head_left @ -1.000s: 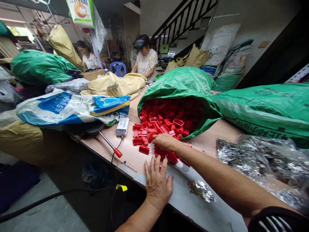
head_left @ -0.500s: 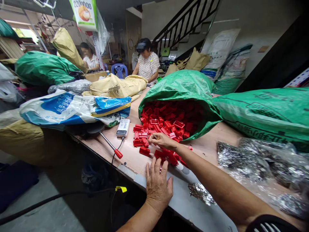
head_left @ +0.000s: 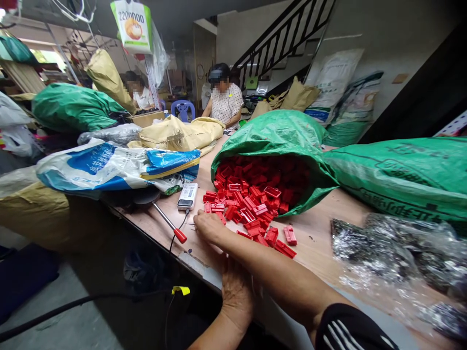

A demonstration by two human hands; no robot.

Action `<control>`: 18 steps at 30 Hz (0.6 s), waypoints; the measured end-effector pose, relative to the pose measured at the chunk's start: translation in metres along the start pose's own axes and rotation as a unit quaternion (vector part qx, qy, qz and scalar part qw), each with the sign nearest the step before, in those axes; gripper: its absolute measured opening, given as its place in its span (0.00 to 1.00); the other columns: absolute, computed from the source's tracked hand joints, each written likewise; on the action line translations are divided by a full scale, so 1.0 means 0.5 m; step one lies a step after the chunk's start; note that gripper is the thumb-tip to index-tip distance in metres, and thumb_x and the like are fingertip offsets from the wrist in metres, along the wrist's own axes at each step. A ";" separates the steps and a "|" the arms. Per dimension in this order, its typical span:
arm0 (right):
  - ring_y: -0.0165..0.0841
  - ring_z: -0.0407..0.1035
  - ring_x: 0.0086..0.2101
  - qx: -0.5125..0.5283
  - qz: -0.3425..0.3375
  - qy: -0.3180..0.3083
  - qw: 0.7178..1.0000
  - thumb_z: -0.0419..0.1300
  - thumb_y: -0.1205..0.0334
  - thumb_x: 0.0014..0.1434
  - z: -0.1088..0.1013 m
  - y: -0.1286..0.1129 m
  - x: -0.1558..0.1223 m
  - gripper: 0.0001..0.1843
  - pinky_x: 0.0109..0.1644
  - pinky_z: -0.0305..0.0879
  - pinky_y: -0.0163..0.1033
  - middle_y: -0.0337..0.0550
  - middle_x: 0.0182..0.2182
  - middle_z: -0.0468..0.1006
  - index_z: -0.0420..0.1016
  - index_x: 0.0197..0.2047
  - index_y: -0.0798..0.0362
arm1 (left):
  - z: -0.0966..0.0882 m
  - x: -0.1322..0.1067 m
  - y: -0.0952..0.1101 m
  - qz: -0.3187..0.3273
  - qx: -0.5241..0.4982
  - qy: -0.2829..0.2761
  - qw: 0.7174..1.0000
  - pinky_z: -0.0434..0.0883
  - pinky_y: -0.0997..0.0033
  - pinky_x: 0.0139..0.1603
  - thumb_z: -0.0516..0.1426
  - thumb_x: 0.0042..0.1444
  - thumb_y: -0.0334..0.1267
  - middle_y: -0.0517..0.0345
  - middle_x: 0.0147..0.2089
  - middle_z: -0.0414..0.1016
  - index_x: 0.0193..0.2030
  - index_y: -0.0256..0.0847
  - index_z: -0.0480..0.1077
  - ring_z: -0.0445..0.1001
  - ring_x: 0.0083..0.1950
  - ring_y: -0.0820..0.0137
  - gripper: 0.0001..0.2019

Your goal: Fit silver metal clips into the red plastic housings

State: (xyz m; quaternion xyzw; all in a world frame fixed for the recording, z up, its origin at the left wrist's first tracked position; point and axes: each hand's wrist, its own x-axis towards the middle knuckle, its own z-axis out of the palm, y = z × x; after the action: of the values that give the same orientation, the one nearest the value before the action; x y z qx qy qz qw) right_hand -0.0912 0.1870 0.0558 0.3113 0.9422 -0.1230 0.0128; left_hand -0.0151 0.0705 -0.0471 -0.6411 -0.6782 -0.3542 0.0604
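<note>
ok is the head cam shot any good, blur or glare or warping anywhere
Head view: the wide lens slants the stair railing and stretches the right arm toward the lower edge; the red parts look sharp, with no clear motion blur; glare shines on the plastic bag and the green sack; the far end of the room falls darker.

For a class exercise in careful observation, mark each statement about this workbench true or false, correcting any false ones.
1. Red plastic parts spill from the mouth of a green woven sack. True.
2. The right hand rests on a bag of silver metal pieces. False: it is at the tabletop beside the red parts, away from that bag.
3. The right forearm crosses in front of the left hand. True.
4. A red-handled tool lies inside the sack. False: it lies on the tabletop.
</note>
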 end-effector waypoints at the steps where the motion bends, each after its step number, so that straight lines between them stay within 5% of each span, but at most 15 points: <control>1: 0.38 0.72 0.40 -0.008 -0.007 0.005 1.000 0.52 0.69 0.58 0.001 0.000 0.000 0.13 0.37 0.65 0.37 0.51 0.43 0.75 0.76 0.42 0.53 | -0.001 0.000 0.002 -0.003 0.000 0.001 1.000 0.64 0.45 0.60 0.57 0.52 0.36 0.45 0.57 0.69 0.59 0.38 0.65 0.63 0.60 0.52 0.26; 5: 0.36 0.71 0.42 -0.041 0.016 0.055 0.998 0.50 0.69 0.60 -0.027 0.062 0.001 0.17 0.40 0.64 0.37 0.45 0.46 0.74 0.73 0.50 0.47 | -0.014 0.004 0.012 -0.021 0.015 0.001 1.000 0.62 0.46 0.62 0.55 0.55 0.34 0.46 0.61 0.66 0.60 0.39 0.64 0.61 0.64 0.53 0.24; 11: 0.46 0.60 0.53 -0.076 0.170 0.175 0.967 0.49 0.68 0.63 -0.153 0.290 -0.041 0.18 0.55 0.53 0.53 0.53 0.51 0.71 0.73 0.52 0.48 | -0.020 0.008 0.019 -0.017 0.017 -0.005 1.000 0.59 0.43 0.64 0.56 0.56 0.44 0.51 0.66 0.61 0.64 0.47 0.59 0.57 0.67 0.53 0.28; 15: 0.46 0.66 0.47 -0.026 0.259 0.215 0.941 0.52 0.66 0.62 -0.216 0.441 -0.078 0.17 0.50 0.60 0.51 0.57 0.47 0.74 0.74 0.51 0.51 | -0.016 0.012 0.023 -0.040 0.023 -0.001 0.999 0.56 0.40 0.64 0.56 0.56 0.48 0.51 0.67 0.59 0.65 0.50 0.58 0.54 0.68 0.52 0.30; 18: 0.43 0.70 0.43 0.037 0.252 0.240 0.937 0.58 0.65 0.60 -0.218 0.505 -0.081 0.13 0.46 0.63 0.46 0.54 0.44 0.76 0.76 0.48 0.51 | -0.015 0.014 0.020 -0.027 0.043 -0.020 0.999 0.57 0.40 0.64 0.55 0.56 0.49 0.50 0.69 0.55 0.67 0.51 0.54 0.52 0.69 0.51 0.32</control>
State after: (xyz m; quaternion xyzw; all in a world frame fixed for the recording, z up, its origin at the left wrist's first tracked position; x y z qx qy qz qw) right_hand 0.0959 0.3852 0.1089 0.5591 0.8028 -0.0724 -0.1943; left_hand -0.0099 0.0715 -0.0338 -0.6262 -0.7110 -0.3132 0.0653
